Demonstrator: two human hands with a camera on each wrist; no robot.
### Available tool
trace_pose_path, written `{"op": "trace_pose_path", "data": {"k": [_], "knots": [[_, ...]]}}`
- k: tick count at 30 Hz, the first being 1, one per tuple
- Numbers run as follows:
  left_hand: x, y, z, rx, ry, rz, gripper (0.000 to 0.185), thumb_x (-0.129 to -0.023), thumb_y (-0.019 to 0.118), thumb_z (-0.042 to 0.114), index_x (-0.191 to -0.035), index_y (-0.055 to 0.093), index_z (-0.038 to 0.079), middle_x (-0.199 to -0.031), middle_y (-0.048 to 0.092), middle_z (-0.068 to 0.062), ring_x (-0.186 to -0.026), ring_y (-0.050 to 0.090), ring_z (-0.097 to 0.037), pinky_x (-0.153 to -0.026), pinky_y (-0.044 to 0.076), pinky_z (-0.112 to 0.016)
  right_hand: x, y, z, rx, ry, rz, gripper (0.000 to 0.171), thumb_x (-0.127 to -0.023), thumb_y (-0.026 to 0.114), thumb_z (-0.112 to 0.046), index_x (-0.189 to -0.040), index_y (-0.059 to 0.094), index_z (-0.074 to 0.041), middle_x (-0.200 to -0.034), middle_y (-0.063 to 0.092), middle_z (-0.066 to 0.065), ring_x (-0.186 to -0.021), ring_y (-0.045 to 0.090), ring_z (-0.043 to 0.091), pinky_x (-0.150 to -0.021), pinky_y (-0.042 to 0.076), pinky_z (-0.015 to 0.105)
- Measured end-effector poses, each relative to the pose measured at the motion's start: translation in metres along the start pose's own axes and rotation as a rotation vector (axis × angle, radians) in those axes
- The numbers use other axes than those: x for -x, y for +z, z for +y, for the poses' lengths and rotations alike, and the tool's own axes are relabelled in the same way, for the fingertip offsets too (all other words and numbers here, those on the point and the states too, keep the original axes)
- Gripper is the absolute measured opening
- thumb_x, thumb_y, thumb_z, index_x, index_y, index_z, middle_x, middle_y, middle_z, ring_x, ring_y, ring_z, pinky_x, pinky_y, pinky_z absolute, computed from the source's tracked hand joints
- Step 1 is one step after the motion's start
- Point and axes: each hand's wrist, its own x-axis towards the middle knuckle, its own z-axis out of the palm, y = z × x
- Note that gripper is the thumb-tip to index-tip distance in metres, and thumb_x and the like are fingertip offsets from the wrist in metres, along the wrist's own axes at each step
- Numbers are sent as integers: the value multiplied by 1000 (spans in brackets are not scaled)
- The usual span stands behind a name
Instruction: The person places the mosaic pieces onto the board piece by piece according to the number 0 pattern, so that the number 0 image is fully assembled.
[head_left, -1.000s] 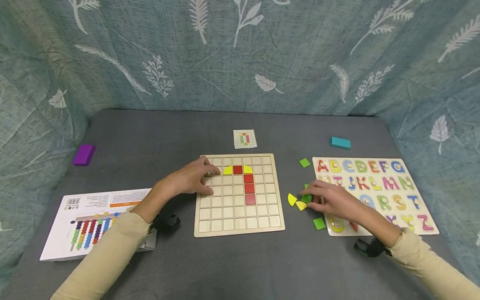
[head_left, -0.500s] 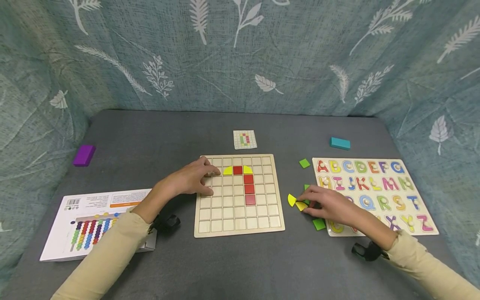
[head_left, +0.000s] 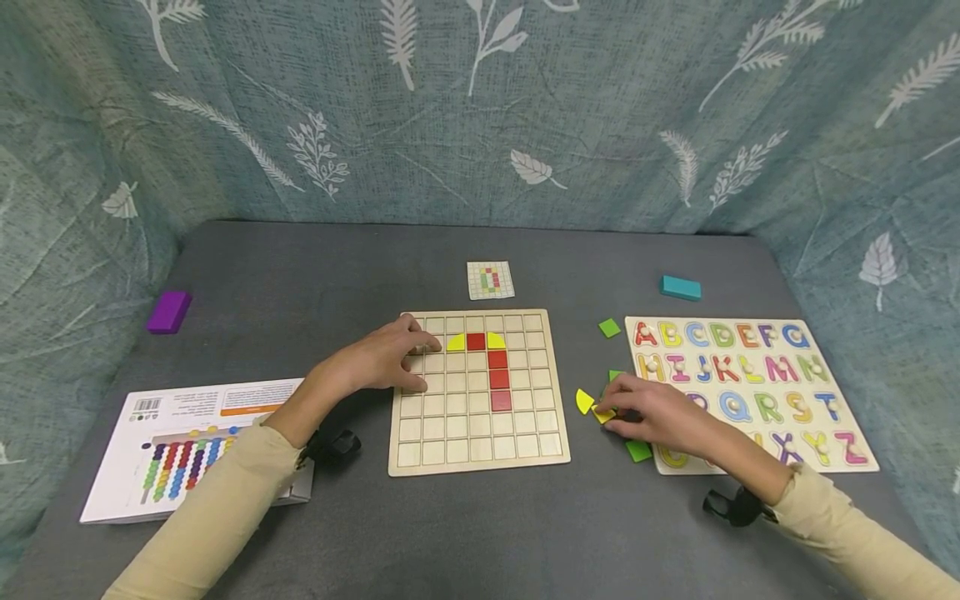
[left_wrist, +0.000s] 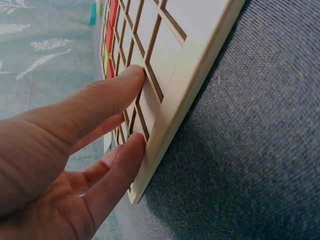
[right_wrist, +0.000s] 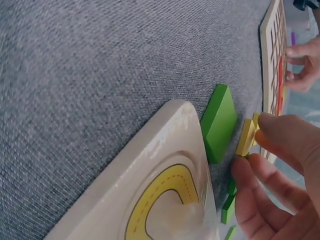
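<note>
At the lower right of the head view I saw the right hand [head_left: 660, 414] pinching a yellow piece [head_left: 602, 413] between fingertips and thumb, the piece lying on the grey table [head_left: 480, 533] just beside a green square [head_left: 639, 450] and the near corner of the alphabet board [head_left: 862, 467]. A second yellow piece [head_left: 583, 401] lay just left of it. Left of centre, the left hand [head_left: 386, 360] rested flat, fingers relaxed and extended, on the left edge of the grid board [head_left: 478, 462], gripping nothing. Red squares [head_left: 498, 377] sat in the grid. Farther back lay a small card [head_left: 491, 279], a teal block [head_left: 680, 287] and a purple block [head_left: 168, 311].
</note>
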Motion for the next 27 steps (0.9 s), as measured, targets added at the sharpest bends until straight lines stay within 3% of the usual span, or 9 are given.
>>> {"op": "trace_pose_path", "data": {"k": [8, 27], "knots": [[1, -1, 1, 9, -17, -8, 52, -82, 76, 14, -130, 59, 6, -116, 45, -13, -91, 47, -20, -79, 40, -31, -4, 2, -7, 78, -21, 20, 16, -82, 77, -14, -98, 75, -13, -95, 61, -4, -80, 59, 6, -67, 49, 23], [2, 0, 1, 0, -1, 4, 52, -81, 77, 14, -130, 60, 6, -113, 46, -13, -88, 45, -20, -76, 38, -30, -10, 4, -15, 76, 45, -29, 15, -81, 78, -13, -95, 73, -12, -91, 58, -5, -73, 54, 3, -66, 48, 22]]}}
